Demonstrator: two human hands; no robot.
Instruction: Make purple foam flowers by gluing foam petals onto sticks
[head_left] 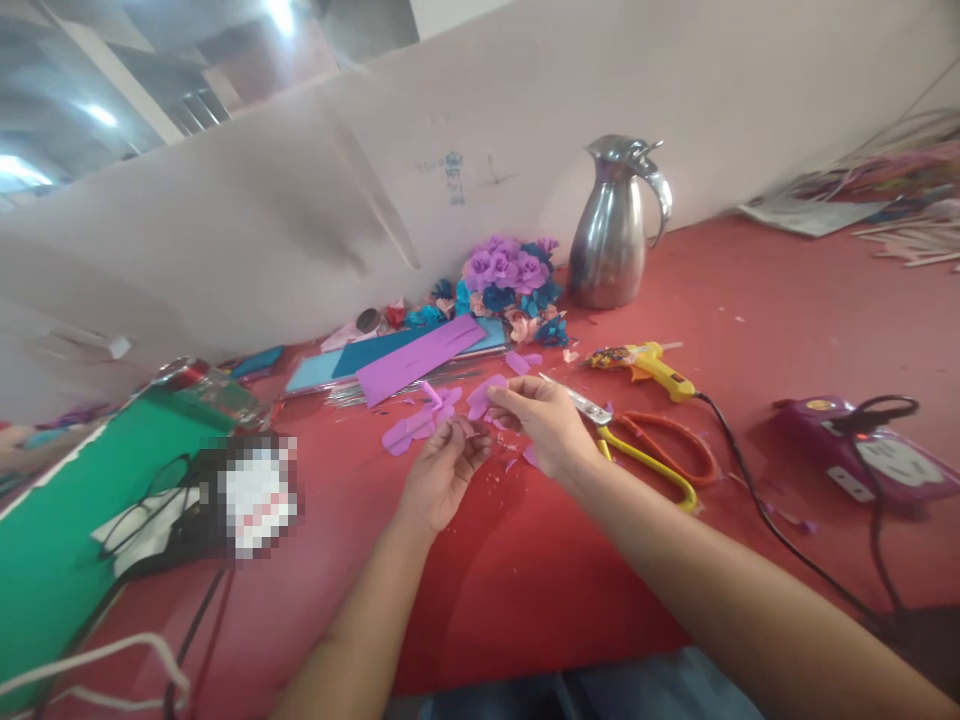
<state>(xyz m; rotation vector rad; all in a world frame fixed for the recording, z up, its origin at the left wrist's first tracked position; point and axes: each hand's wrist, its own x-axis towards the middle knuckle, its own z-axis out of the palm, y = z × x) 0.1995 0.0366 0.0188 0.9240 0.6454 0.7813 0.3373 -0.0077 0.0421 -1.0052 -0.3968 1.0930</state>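
My right hand (pixel 551 420) pinches a purple paper petal (pixel 486 397) between thumb and fingertips. Close to it, my left hand (pixel 448 468) has its fingers curled together; whatever they pinch is too small to make out. More purple paper petals (pixel 409 432) lie on the red table just beyond my left hand. Scissors (pixel 660 450) with one red and one yellow handle rest beside my right wrist, blades pointing toward the far left. Behind the hands, a purple paper strip (pixel 420 360) lies across blue sheets (pixel 322 372).
Paper flowers (pixel 510 270) are heaped against the wall beside a steel jug (pixel 611 225). On the right lie a yellow glue gun (pixel 660 370) and its cord, running toward a purple power box (pixel 870 450). A clear jar (pixel 217 390) and green board (pixel 82 510) are left.
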